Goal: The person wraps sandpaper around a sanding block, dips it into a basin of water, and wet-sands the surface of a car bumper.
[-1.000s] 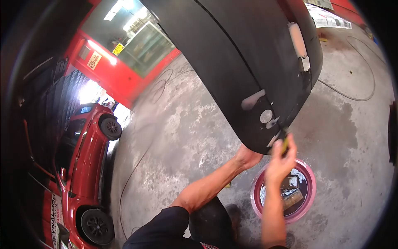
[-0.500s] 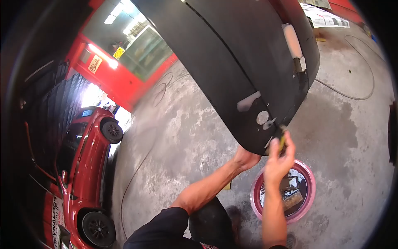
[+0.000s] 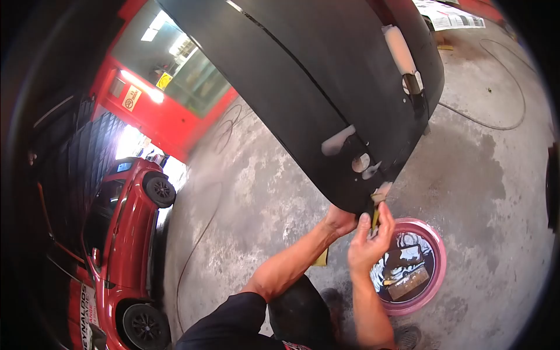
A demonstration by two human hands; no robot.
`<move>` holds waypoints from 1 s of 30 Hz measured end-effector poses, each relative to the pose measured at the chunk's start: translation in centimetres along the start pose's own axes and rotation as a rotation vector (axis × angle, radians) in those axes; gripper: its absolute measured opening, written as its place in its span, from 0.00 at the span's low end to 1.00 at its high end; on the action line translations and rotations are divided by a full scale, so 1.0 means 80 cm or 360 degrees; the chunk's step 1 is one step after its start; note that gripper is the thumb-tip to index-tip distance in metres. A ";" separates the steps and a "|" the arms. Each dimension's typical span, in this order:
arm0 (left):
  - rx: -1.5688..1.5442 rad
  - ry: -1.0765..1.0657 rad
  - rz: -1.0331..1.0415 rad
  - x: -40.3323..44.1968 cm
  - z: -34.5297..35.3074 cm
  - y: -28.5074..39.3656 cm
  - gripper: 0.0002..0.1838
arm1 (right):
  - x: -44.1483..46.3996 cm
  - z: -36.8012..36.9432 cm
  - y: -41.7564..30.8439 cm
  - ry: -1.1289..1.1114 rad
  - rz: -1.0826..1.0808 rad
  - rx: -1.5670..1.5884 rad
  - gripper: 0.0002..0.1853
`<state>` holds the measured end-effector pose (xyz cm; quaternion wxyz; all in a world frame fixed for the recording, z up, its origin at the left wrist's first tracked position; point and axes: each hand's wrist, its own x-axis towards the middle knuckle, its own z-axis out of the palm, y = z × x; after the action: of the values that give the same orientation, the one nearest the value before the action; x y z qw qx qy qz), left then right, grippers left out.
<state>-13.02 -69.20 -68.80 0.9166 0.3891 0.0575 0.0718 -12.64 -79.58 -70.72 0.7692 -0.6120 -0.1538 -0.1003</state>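
Observation:
A large matte black car bumper (image 3: pixel 312 111) slants across the head view, with pale filler patches (image 3: pixel 338 140) and a round hole near its lower end. My left hand (image 3: pixel 341 221) holds the bumper's bottom edge, its fingers partly hidden behind the panel. My right hand (image 3: pixel 373 238) pinches a small, thin yellow piece (image 3: pixel 375 218) between thumb and fingers at the bumper's lower tip. Exactly what this piece is, I cannot make out. Below and beside my right hand, a pink tub (image 3: pixel 438 274) holds dark water and a brownish block (image 3: pixel 408 284).
At left stands a red car (image 3: pixel 119 233). A red-framed window wall (image 3: pixel 192 76) is at the back. Hoses (image 3: pixel 519 111) lie on the stained concrete floor (image 3: pixel 233 192). A yellow piece (image 3: pixel 321 258) lies by my knee; printed paper (image 3: pixel 452 14) is at the far right.
My right hand has moved down and left with the yellow piece, toward the bumper's bottom tip. My left hand stays on the edge. The bumper sits slightly further left in view.

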 end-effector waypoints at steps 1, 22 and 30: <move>0.0004 0.0002 0.0054 0.002 0.003 -0.002 0.27 | -0.001 0.000 0.000 -0.0002 0.0050 0.0013 0.21; -0.0026 0.0033 0.0416 0.030 0.000 -0.029 0.18 | 0.084 -0.007 0.030 0.0004 0.0228 -0.0090 0.21; 0.0060 -0.0007 0.0467 0.021 0.021 -0.016 0.19 | 0.090 -0.010 0.060 0.0107 0.0079 -0.0196 0.22</move>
<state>-11.01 -70.98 -68.64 0.8889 0.4106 -0.0007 0.2029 -4.20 -79.05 -72.66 0.7370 -0.6582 -0.1062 -0.1109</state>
